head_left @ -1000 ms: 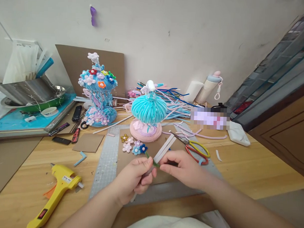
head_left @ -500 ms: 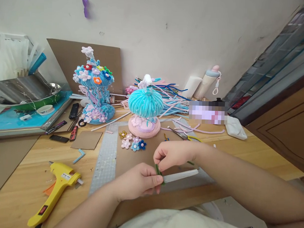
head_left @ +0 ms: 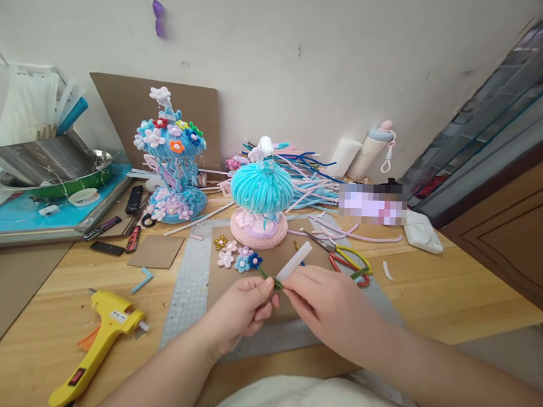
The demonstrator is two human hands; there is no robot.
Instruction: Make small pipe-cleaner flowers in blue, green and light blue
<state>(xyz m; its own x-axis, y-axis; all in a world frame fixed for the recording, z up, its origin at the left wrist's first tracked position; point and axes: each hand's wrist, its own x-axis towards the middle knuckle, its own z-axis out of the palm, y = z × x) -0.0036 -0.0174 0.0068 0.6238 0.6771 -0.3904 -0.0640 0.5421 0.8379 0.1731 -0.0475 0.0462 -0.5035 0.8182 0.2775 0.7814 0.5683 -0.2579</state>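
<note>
A green pipe cleaner (head_left: 264,272) is pinched between my two hands above the brown cardboard (head_left: 233,293), bent around a translucent white strip (head_left: 296,260). My left hand (head_left: 245,306) grips it with thumb and fingers where strip and pipe cleaner meet. Close against it, my right hand (head_left: 333,300) is closed on the green pipe cleaner, whose other end sticks out past the knuckles. The strip slants up and to the right; its lower end is hidden by the fingers. Just beyond lie several small pipe-cleaner flowers (head_left: 243,262).
Behind stands a turquoise dome-topped pipe-cleaner piece (head_left: 262,188), with a blue flower-covered one (head_left: 170,143) to its left. Pliers (head_left: 352,258) with yellow and red handles lie right. A yellow glue gun (head_left: 104,340) rests left. Loose pipe cleaners (head_left: 316,193) are heaped at the back.
My right hand has moved right and lower, with the green pipe cleaner drawn along. The white strip has swung from nearly level to slanting upward. The pliers' handles have come into sight.
</note>
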